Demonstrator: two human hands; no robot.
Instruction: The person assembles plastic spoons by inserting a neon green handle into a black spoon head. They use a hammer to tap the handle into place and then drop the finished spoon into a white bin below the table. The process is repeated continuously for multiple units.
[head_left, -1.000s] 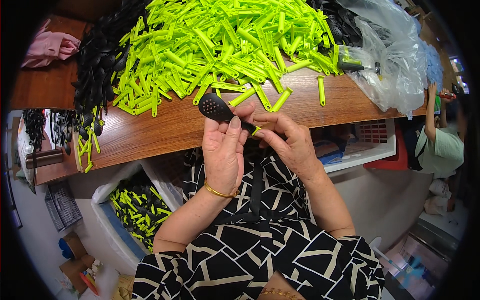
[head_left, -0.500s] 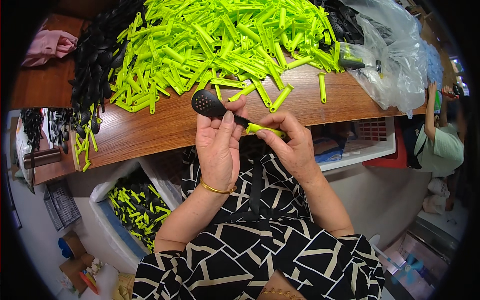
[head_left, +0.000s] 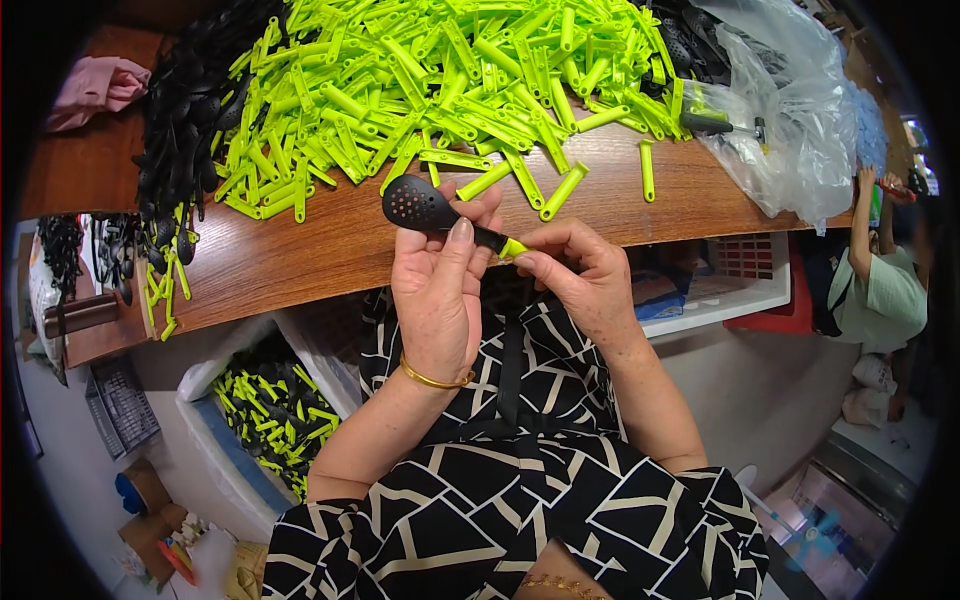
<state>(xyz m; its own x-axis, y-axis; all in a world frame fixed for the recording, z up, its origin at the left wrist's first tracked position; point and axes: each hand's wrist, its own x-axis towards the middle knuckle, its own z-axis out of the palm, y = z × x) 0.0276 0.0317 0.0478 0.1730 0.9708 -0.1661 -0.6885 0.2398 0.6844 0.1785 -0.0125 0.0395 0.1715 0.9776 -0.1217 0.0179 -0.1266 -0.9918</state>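
Note:
My left hand (head_left: 437, 290) grips a black slotted spoon (head_left: 418, 207) by its neck, the perforated head pointing up and left over the edge of the wooden table (head_left: 290, 262). My right hand (head_left: 580, 275) pinches a lime-green handle sleeve (head_left: 512, 247) that sits on the spoon's shaft. Both hands hover just in front of the table edge, above my lap. A gold bangle circles my left wrist.
A big heap of lime-green handles (head_left: 430, 80) covers the table. Black spoon heads (head_left: 185, 120) are piled at its left, a clear plastic bag (head_left: 790, 120) at its right. A bin of finished spoons (head_left: 270, 410) stands lower left. Another person (head_left: 885, 290) sits at the right.
The spoon head has swung left and lower. My right hand has pushed the green handle further onto the shaft, so less green shows.

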